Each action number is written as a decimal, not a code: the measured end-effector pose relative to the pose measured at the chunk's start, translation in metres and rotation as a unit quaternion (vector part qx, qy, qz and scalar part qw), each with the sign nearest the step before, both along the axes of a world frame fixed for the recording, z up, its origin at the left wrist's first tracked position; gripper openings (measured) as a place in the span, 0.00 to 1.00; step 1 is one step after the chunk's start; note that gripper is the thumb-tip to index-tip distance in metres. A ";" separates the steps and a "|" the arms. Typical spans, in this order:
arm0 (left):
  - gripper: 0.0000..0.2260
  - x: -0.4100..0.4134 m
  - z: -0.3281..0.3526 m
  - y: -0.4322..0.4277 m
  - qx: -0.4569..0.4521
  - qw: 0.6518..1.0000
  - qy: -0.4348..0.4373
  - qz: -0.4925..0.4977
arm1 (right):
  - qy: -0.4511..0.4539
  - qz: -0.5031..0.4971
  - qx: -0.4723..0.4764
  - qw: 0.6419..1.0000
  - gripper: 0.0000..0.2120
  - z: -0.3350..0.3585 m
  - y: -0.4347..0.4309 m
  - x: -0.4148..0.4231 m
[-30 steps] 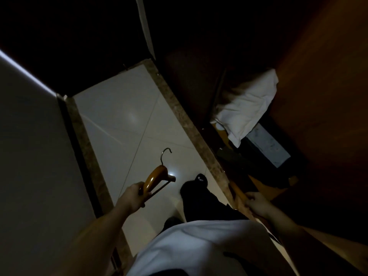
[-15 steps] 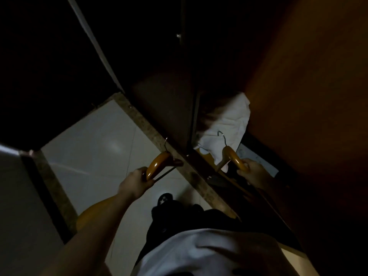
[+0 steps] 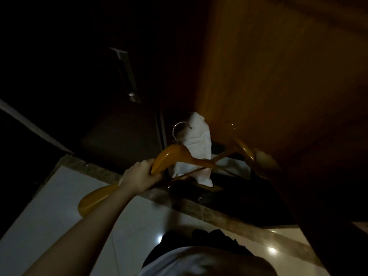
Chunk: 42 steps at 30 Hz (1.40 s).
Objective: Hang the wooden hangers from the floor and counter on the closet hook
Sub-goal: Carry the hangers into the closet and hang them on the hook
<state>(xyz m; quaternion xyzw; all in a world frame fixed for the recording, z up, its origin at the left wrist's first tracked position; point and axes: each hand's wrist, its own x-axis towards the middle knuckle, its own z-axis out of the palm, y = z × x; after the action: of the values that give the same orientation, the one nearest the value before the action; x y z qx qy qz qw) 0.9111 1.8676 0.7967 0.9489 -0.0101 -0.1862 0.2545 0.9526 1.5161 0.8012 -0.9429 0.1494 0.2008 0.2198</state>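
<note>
- Left hand (image 3: 139, 176): fingers curled tight round the lower arm of the left wooden hanger (image 3: 175, 156). It is held in the air above the stone threshold (image 3: 179, 204) at the closet's front edge, with its metal hook (image 3: 179, 129) pointing up into the dark.
- Closet door (image 3: 119, 126): dark, with a long bar handle (image 3: 125, 74). I see no closet hook anywhere. In my judgement, groping for it in this gloom could make a hanger miss and drop.
- White cloth bundle (image 3: 199, 144): it sits right behind the left hanger's hook. That wire could snag the fabric and drag it out as the hanger goes up.
- Right wooden hanger (image 3: 243, 147): also held in the air, just inside the closet, with its thin hook (image 3: 230, 124) close to the wooden side panel (image 3: 278, 76). Its lower bar seems to cross the left hanger's tip, so the two could lock together if both are lifted at once.
- Right hand (image 3: 262, 159): badly blurred. It seems to be wrapped round the far end of that hanger, but I cannot make out the fingers. A loose hold there would let the hanger swing against the panel.
- Closet: it holds the white bundle, propped toward the back, and some dark shapes along its base that are too dim to name.
</note>
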 end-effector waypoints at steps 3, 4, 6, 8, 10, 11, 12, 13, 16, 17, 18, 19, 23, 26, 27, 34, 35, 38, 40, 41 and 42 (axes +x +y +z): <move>0.07 0.016 0.023 -0.008 -0.018 0.998 -0.026 -0.062 | -0.041 -0.032 -0.053 0.997 0.16 0.019 -0.009 -0.013; 0.07 0.020 0.032 -0.012 -0.021 0.996 -0.037 -0.084 | -0.060 -0.039 -0.074 0.995 0.18 0.025 -0.011 -0.017; 0.09 0.027 0.050 -0.024 -0.020 0.990 -0.063 -0.121 | -0.073 -0.057 -0.091 0.992 0.21 0.037 -0.017 -0.024; 0.13 0.034 0.070 -0.038 -0.019 0.986 -0.083 -0.143 | -0.090 -0.069 -0.102 0.988 0.24 0.051 -0.022 -0.029; 0.16 0.042 0.089 -0.050 -0.030 0.983 -0.096 -0.154 | -0.118 -0.084 -0.086 0.986 0.24 0.066 -0.029 -0.031; 0.18 0.046 0.097 -0.055 -0.036 0.981 -0.102 -0.160 | -0.131 -0.090 -0.074 0.985 0.24 0.074 -0.032 -0.031; 0.20 0.051 0.105 -0.059 -0.038 0.979 -0.113 -0.168 | -0.143 -0.092 -0.062 0.983 0.24 0.084 -0.035 -0.030; 0.22 0.055 0.112 -0.063 -0.034 0.975 -0.128 -0.179 | -0.158 -0.092 -0.053 0.982 0.24 0.095 -0.039 -0.029; 0.25 0.065 0.135 -0.077 -0.014 0.958 -0.193 -0.213 | -0.207 -0.065 -0.052 0.975 0.22 0.124 -0.052 -0.028; 0.27 0.068 0.143 -0.083 -0.011 0.952 -0.214 -0.217 | -0.227 -0.053 -0.062 0.970 0.21 0.134 -0.056 -0.026; 0.29 0.072 0.151 -0.088 -0.015 0.947 -0.233 -0.220 | -0.247 -0.044 -0.076 0.965 0.20 0.144 -0.060 -0.025; 0.31 0.076 0.159 -0.094 -0.026 0.943 -0.248 -0.222 | -0.269 -0.037 -0.093 0.958 0.19 0.154 -0.064 -0.022; 0.36 0.090 0.190 -0.118 -0.055 0.915 -0.313 -0.250 | -0.345 -0.004 -0.135 0.929 0.15 0.197 -0.080 -0.010; 0.35 0.098 0.216 -0.137 -0.030 0.890 -0.380 -0.251 | -0.394 0.010 -0.142 0.908 0.24 0.231 -0.092 0.000; 0.35 0.100 0.226 -0.143 -0.024 0.878 -0.408 -0.248 | -0.412 0.012 -0.145 0.900 0.28 0.244 -0.096 0.003; 0.33 0.113 0.295 -0.169 -0.003 0.830 -0.520 -0.200 | -0.509 0.070 -0.214 0.831 0.35 0.318 -0.124 0.024; 0.33 0.114 0.303 -0.171 -0.004 0.828 -0.526 -0.194 | -0.518 0.072 -0.219 0.823 0.36 0.326 -0.125 0.027; 0.33 0.118 0.327 -0.174 -0.005 0.819 -0.548 -0.170 | -0.546 0.075 -0.235 0.801 0.35 0.349 -0.127 0.036; 0.33 0.122 0.342 -0.177 -0.008 0.810 -0.563 -0.163 | -0.566 0.079 -0.228 0.788 0.35 0.364 -0.129 0.041; 0.32 0.124 0.350 -0.178 -0.011 0.805 -0.571 -0.163 | -0.572 0.079 -0.219 0.786 0.35 0.372 -0.131 0.046; 0.32 0.127 0.357 -0.179 -0.013 0.799 -0.578 -0.165 | -0.574 0.077 -0.209 0.788 0.35 0.381 -0.133 0.050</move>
<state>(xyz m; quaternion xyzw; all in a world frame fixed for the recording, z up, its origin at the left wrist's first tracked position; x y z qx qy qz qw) 1.0380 1.6889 1.1539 0.8608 -0.3146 0.3576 0.1795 1.0024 1.3830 1.1822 -0.9154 -0.0389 -0.3978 0.0467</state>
